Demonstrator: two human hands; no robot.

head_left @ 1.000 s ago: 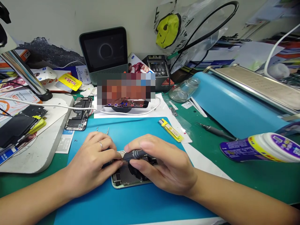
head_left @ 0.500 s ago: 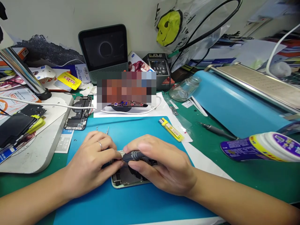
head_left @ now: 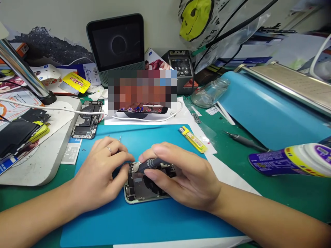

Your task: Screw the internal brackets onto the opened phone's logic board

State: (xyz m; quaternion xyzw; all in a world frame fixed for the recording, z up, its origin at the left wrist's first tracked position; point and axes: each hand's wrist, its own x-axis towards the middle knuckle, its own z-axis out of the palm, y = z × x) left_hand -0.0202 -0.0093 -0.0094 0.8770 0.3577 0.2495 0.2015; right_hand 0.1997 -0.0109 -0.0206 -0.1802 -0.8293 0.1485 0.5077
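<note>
An opened phone (head_left: 137,193) lies on the blue mat (head_left: 124,224), its inner parts showing. My right hand (head_left: 191,175) wraps round the dark grey ridged handle of a screwdriver (head_left: 150,165), tilted over the phone's upper left part. The screwdriver's tip is hard to make out. At the phone's upper left corner is my left hand (head_left: 106,172), a ring on one finger. Its index finger and thumb grip the corner from two sides. Both the phone's right end and part of its top edge are hidden by my right hand.
A yellow lighter (head_left: 192,139) lies at the mat's upper right. Another phone body (head_left: 88,120) rests beyond the mat's left corner. To the right are a grey-handled tool (head_left: 243,140), a purple bottle (head_left: 269,163) and a glass jar (head_left: 210,93). A white cable (head_left: 64,110) crosses behind.
My left thumb and index finger have drawn back from the screwdriver's tip to the phone's corner, uncovering more of the phone. The screwdriver stands a little more tilted. The view has shifted slightly.
</note>
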